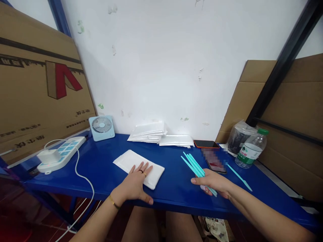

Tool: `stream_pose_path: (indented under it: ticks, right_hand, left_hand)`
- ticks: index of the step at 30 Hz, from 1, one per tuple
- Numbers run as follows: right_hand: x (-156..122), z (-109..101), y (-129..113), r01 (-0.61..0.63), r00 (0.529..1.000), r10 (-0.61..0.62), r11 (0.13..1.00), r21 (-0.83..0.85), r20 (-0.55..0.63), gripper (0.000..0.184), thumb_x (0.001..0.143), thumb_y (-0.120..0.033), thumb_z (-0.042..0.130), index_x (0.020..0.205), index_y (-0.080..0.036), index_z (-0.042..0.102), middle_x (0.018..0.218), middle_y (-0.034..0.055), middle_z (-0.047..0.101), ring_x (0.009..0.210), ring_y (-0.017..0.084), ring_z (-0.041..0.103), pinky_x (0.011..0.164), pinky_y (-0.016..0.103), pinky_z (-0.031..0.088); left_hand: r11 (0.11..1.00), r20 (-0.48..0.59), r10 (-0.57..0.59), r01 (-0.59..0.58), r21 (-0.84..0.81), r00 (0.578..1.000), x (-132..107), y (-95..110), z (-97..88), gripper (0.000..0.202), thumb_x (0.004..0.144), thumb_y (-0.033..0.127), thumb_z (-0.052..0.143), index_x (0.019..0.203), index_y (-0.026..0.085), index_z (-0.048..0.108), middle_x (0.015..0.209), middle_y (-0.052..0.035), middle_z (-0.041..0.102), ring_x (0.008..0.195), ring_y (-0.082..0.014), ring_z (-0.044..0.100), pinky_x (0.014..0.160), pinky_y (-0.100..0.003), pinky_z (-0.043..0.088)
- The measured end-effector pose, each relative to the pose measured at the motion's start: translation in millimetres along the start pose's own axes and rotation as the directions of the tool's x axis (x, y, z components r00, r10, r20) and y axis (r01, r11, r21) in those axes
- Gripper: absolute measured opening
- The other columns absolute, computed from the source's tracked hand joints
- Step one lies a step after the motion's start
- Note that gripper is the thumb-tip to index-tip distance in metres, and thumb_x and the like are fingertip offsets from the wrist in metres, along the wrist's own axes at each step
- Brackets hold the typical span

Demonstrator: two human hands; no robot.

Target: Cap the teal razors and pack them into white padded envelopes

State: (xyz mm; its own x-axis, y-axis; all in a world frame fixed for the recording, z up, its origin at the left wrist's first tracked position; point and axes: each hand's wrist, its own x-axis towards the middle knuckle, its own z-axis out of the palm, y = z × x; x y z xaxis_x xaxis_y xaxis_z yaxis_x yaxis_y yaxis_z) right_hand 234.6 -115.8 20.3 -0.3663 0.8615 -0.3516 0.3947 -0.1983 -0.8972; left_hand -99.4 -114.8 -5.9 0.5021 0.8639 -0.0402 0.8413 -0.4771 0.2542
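Near the front edge of the glossy blue table (174, 193), a flat white rectangular packet (128, 160) lies at a slant, left of the middle. The left hand (138, 180) rests on it palm down, fingers somewhat apart and thumb stretched wide, probably to steady it against sliding. The right hand (211, 181) is closed around a bundle of slim turquoise plastic sticks (194, 165); thumb on top and fingers beneath seem to keep them together, gripped low so that most of their length juts forward. Whether their tips touch the tabletop, I cannot tell. One loose turquoise stick with a flattened end (240, 178) lies to the right of this hand, apart from the bundle. Against the wall sit a taller stack of white packets (147, 132) and a lower white pile (176, 140), presumably set back to leave the hands room.
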Motion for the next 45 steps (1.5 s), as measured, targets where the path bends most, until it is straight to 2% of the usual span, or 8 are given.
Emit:
stream_pose_path:
  ticks: [5, 11, 16, 22, 25, 31, 36, 45]
  right_hand:
    - [-3, -4, 0, 0.054, 0.998, -0.054, 0.998, 0.026, -0.018, 0.042, 0.067, -0.048, 0.064, 0.054, -0.018, 0.038, 0.038, -0.0058, 0.042, 0.033, 0.006, 0.037, 0.036, 0.019, 0.030]
    - [-8, -9, -24, 0.145, 0.984, -0.148, 0.989, -0.037, -0.102, 0.035, 0.070, -0.049, 0.062, 0.071, -0.017, 0.048, 0.040, -0.0063, 0.044, 0.035, 0.007, 0.039, 0.036, 0.018, 0.031]
    - [-18, -16, -29, 0.160, 0.979, -0.176, 0.976, -0.145, -0.102, 0.029, 0.073, -0.043, 0.058, 0.081, -0.015, 0.056, 0.044, -0.0051, 0.045, 0.037, 0.008, 0.042, 0.037, 0.018, 0.036]
    - [-18, -23, 2, 0.074, 0.988, -0.101, 0.975, -0.209, -0.119, 0.024, 0.075, -0.034, 0.052, 0.087, -0.014, 0.058, 0.046, -0.0037, 0.048, 0.039, 0.009, 0.047, 0.036, 0.018, 0.038]
    - [-13, -23, 7, 0.081, 0.992, -0.101, 0.965, -0.247, -0.070, 0.022, 0.076, -0.028, 0.047, 0.090, -0.015, 0.057, 0.048, -0.0039, 0.048, 0.039, 0.010, 0.047, 0.038, 0.019, 0.038]
    - [-7, -8, -15, 0.114, 0.972, -0.230, 0.649, -0.753, -0.052, 0.018, 0.068, -0.014, 0.048, 0.081, -0.018, 0.060, 0.058, 0.0005, 0.057, 0.055, 0.015, 0.057, 0.049, 0.021, 0.037]
    - [-5, 9, -23, 0.071, 0.961, -0.276, 0.195, -0.978, 0.015, 0.016, 0.066, -0.017, 0.054, 0.080, -0.020, 0.061, 0.075, 0.0058, 0.066, 0.073, 0.024, 0.062, 0.058, 0.026, 0.036]
    - [-4, 0, -20, -0.012, 0.960, -0.278, 0.017, -1.000, -0.016, 0.018, 0.071, -0.023, 0.055, 0.088, -0.020, 0.060, 0.081, 0.0098, 0.067, 0.075, 0.028, 0.064, 0.063, 0.033, 0.042]
  left_hand:
    - [0.867, -0.101, 0.217, -0.240, -0.437, 0.971, -39, 25, 14.5, 0.044, 0.077, 0.037, 0.057, 0.121, 0.031, 0.053, 0.125, -0.0035, 0.054, 0.121, -0.0247, 0.042, 0.108, -0.046, 0.019]
    - [-0.054, -0.378, -0.672, -0.551, -0.833, 0.637, -12, 43, -22.2, 0.039, 0.084, 0.038, 0.051, 0.118, 0.020, 0.053, 0.114, -0.0083, 0.061, 0.105, -0.0222, 0.056, 0.093, -0.040, 0.045]
    - [-0.231, -0.195, -0.785, -0.568, -0.790, 0.589, 22, 32, -19.8, 0.036, 0.082, 0.016, 0.055, 0.118, 0.016, 0.050, 0.117, -0.0108, 0.058, 0.105, -0.0189, 0.056, 0.095, -0.035, 0.044]
    - [0.480, -0.544, -0.728, -0.255, -0.839, 0.418, -7, 20, 12.0, 0.095, 0.072, 0.034, 0.066, 0.140, 0.031, 0.000, 0.149, -0.0088, 0.007, 0.135, -0.0255, 0.008, 0.109, -0.045, 0.015]
    - [0.895, -0.512, -0.045, -0.193, -0.403, 0.858, -8, 16, -7.3, 0.111, 0.051, 0.048, 0.077, 0.140, 0.029, 0.014, 0.149, -0.0081, 0.004, 0.134, -0.0331, -0.004, 0.108, -0.051, 0.007]
    - [0.962, 0.155, 0.268, -0.274, 0.014, 0.951, 54, 4, -25.6, 0.128, 0.027, 0.054, 0.078, 0.139, 0.026, 0.022, 0.144, -0.0139, 0.025, 0.133, -0.0404, 0.006, 0.100, -0.062, -0.003]
    - [0.950, 0.110, 0.306, -0.311, 0.035, 0.946, 56, 6, -18.9, 0.094, 0.038, 0.046, 0.077, 0.123, 0.025, 0.046, 0.118, -0.0095, 0.051, 0.112, -0.0324, 0.044, 0.102, -0.049, 0.021]
    - [0.966, -0.115, 0.255, -0.258, -0.012, 0.960, 43, 23, -24.4, 0.040, 0.059, 0.028, 0.060, 0.098, 0.022, 0.055, 0.096, -0.0018, 0.056, 0.091, -0.0200, 0.053, 0.088, -0.031, 0.035]
